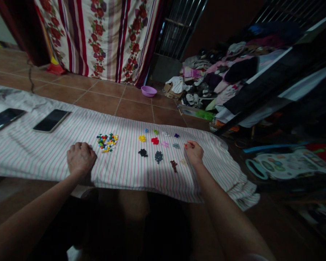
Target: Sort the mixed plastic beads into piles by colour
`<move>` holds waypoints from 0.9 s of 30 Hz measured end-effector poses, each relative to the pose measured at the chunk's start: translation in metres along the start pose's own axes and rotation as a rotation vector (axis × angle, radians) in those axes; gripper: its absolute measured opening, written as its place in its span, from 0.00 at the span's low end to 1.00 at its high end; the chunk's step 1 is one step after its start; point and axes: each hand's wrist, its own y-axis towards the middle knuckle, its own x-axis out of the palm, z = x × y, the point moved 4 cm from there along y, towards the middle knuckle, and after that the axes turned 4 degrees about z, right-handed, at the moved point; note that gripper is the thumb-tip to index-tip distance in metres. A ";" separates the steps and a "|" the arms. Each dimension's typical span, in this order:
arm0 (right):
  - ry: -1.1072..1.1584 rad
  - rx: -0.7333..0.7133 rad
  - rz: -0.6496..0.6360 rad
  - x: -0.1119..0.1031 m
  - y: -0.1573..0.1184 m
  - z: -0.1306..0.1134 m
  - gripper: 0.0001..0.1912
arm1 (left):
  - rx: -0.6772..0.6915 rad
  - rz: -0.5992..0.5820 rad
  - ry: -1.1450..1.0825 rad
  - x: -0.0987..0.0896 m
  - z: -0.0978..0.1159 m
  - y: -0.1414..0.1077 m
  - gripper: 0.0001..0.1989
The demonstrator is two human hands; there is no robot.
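My left hand (pixel 81 157) rests on the striped cloth with its fingers curled under, just left of a mixed heap of small coloured pieces (pixel 107 142). At the right, my right hand (pixel 194 153) pinches what looks like a tiny orange piece (pixel 185 146), too small to make out clearly. Between the hands lie sorted little piles: yellow (pixel 142 138), red (pixel 154 141), black (pixel 143 152), dark grey (pixel 159 157), brown (pixel 174 165), pink (pixel 165 144) and light grey (pixel 176 145). Farther back are blue (pixel 146 130), green (pixel 155 132), white (pixel 166 133) and purple (pixel 176 135) ones.
Two phones, one dark (pixel 5 119) and one light-edged (pixel 51 120), lie on the cloth (pixel 125 170) at left. Beyond are a purple basin (pixel 149 91) on the tiled floor, a flowered curtain (pixel 111 40) and a clothes heap (pixel 212 76). A rack stands at right.
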 end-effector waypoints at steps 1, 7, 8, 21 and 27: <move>0.031 -0.038 -0.008 0.003 -0.003 -0.010 0.16 | -0.002 -0.003 0.000 0.000 -0.001 0.000 0.16; 0.217 -0.259 -0.130 0.031 -0.041 -0.092 0.16 | -0.008 0.009 -0.005 0.002 -0.003 0.000 0.15; 0.249 -0.293 -0.164 0.036 -0.051 -0.109 0.15 | -0.009 0.016 -0.004 0.002 -0.003 0.000 0.14; 0.411 -0.428 -0.510 0.122 -0.173 -0.220 0.12 | -0.017 0.013 -0.082 0.002 -0.003 0.001 0.14; 0.283 -0.395 -0.508 0.148 -0.190 -0.219 0.14 | -0.016 0.020 -0.093 0.002 -0.003 0.002 0.12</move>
